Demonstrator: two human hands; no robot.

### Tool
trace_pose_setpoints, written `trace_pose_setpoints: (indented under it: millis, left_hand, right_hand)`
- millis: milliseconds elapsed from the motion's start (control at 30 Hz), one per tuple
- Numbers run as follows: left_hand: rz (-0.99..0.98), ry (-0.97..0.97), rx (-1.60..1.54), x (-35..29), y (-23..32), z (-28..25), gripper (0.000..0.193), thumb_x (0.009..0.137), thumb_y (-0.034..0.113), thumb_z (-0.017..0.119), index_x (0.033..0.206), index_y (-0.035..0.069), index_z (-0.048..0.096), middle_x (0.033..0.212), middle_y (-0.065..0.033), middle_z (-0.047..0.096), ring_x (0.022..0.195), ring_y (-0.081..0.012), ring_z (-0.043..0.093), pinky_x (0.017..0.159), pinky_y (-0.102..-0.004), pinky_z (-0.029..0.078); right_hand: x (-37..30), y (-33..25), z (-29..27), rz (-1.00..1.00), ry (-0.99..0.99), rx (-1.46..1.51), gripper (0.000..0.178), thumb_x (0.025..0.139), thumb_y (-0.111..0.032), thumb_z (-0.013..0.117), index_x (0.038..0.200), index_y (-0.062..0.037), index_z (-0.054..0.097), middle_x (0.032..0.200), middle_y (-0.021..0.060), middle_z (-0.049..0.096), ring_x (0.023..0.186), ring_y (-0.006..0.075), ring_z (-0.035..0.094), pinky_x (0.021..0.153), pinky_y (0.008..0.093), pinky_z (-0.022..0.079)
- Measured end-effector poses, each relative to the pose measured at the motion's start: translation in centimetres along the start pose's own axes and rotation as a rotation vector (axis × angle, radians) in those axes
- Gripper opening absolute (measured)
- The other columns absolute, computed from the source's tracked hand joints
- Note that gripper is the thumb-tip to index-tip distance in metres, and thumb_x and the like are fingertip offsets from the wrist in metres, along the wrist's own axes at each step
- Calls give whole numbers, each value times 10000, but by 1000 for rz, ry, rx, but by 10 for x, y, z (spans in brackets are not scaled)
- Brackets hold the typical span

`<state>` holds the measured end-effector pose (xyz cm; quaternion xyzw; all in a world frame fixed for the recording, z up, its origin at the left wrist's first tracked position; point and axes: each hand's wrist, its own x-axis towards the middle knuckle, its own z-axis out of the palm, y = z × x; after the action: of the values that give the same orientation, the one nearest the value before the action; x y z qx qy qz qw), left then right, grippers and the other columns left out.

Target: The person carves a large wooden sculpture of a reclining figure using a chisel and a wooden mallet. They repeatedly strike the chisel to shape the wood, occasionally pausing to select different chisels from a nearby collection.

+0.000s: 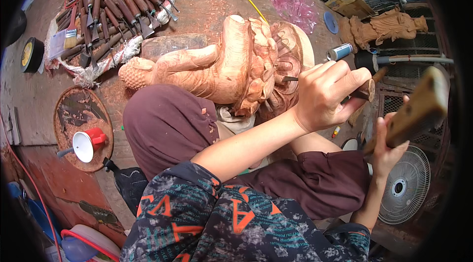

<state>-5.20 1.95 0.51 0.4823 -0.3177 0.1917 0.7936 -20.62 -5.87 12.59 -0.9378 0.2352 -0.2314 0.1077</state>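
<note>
A carved wooden figure (192, 72) lies on its side in front of my knees, its knobbly head to the left and its petal-carved base to the right. My left hand (332, 92) is closed around a wood carving chisel (365, 91). The thin dark blade points left and touches or nearly touches the base; I cannot tell which. Over at the right, my right hand (387, 146) grips a wooden mallet (419, 106). Its blocky head is raised to the right of the chisel's handle end, apart from it.
Many wood-handled chisels (123, 3) lie heaped on a cloth at the upper left. A red-and-white cup (88, 143) rests on a round tray (61, 134). At the right are a can (340, 52), another carving (384, 30) and a fan (401, 188). Pink plastic (295, 8) lies behind the base.
</note>
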Motion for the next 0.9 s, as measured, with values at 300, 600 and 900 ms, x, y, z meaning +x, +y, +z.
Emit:
trace_pose_setpoints:
  millis: [300,600,900]
  left_hand:
    - [-59,39,-30,4,-3,-6,398,615,50,736,998,97,637,671,-37,567,562,-215,566,531,-324,450]
    - [-70,54,-82,6,0,-3,379,621,58,740,980,109,631,677,-34,572,571,-218,577,530,-319,451]
    - [-95,76,-66,8,-6,-5,391,640,63,747,1011,107,631,714,-45,600,609,-223,607,538,-314,471]
  right_hand:
    - [6,-16,14,-6,72,135,581,873,53,585,1406,-8,361,844,-19,481,667,22,419,590,162,369]
    - [8,-1,6,-27,22,88,557,859,43,589,1376,17,384,924,37,517,786,74,491,751,222,413]
    - [12,-3,7,-112,-36,-77,530,858,53,597,1356,-11,428,914,13,543,788,63,504,743,205,427]
